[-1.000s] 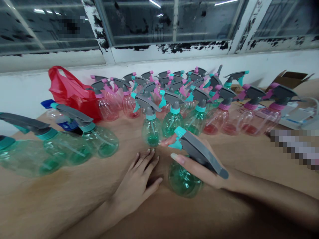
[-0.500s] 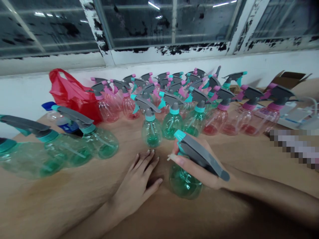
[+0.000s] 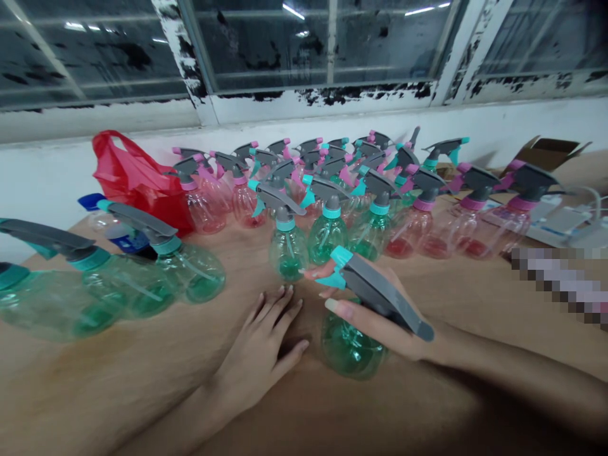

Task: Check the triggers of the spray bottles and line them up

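Note:
My right hand is wrapped round the neck of a green spray bottle that stands on the wooden table. Its grey sprayer head slants over the hand, with the turquoise nozzle and trigger pointing to the upper left. One finger reaches out in front of the trigger, and the thumb lies along the near side of the neck. Flat on the table to the left rests my left hand, fingers spread and holding nothing. Just beyond its fingertips is another green spray bottle, upright.
Several pink spray bottles and green ones are crowded toward the wall. More green spray bottles stand at left, near a blue-capped bottle and a red plastic bag. A cardboard box sits at the back right.
The fingers of my right hand have loosened and stretched forward, and the trigger has swung out from the neck. My left hand stays in place.

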Demonstrator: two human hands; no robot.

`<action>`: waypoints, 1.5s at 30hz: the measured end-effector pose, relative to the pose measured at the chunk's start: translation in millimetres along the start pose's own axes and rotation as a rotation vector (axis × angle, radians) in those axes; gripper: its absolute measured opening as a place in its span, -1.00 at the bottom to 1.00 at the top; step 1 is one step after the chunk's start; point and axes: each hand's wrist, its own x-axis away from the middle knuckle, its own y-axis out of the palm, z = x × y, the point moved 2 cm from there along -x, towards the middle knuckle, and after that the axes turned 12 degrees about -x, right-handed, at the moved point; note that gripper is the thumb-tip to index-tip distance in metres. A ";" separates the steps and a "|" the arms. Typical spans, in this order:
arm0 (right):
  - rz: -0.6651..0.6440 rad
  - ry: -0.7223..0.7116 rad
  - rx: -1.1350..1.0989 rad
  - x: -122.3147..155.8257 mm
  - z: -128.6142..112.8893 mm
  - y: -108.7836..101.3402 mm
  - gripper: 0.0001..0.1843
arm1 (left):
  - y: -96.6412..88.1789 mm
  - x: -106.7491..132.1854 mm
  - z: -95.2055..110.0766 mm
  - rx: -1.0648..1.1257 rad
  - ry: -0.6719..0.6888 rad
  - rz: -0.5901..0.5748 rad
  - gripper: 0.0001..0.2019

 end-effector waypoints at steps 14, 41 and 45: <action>0.016 0.069 -0.072 -1.0 -1.4 6.9 -0.67 | -1.9 1.3 0.8 0.101 -0.049 -0.024 -0.48; 0.062 -0.116 0.478 -54.5 21.7 81.5 -0.59 | -33.6 44.3 -51.7 0.368 -0.543 0.075 -0.36; 0.091 -0.121 0.525 -59.9 26.7 79.6 -0.60 | -31.9 41.4 -59.3 0.323 -0.503 0.091 -0.46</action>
